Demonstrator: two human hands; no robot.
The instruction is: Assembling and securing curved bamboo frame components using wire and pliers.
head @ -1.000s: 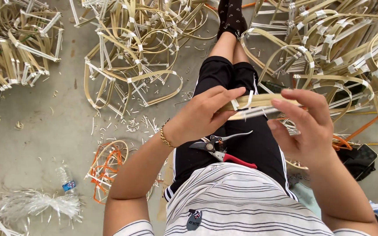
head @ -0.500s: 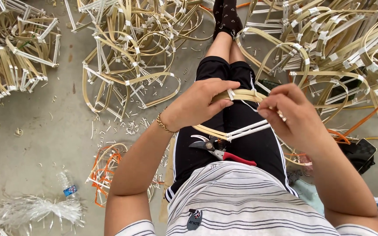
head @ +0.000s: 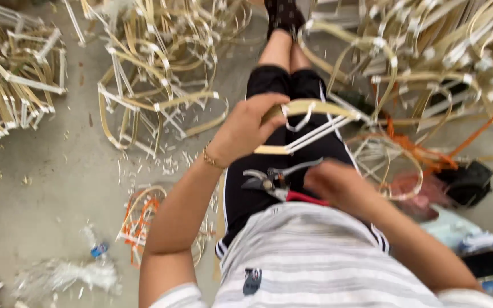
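My left hand is closed on a bent pale cane strip frame bound with white tape, holding it above my lap over black shorts. Red-handled pruning shears lie on my lap, blades pointing left. My right hand is blurred and sits low on the red handles of the shears; whether its fingers are closed on them cannot be told. It is apart from the cane frame.
Piles of similar taped cane frames lie on the concrete floor at the far left, the centre left and the right. Orange cord, a black bag, a phone, a plastic bottle and a small coil surround me.
My right hand has let go of the cane frame and dropped to the shears on my lap. The left hand still holds the frame, now alone.
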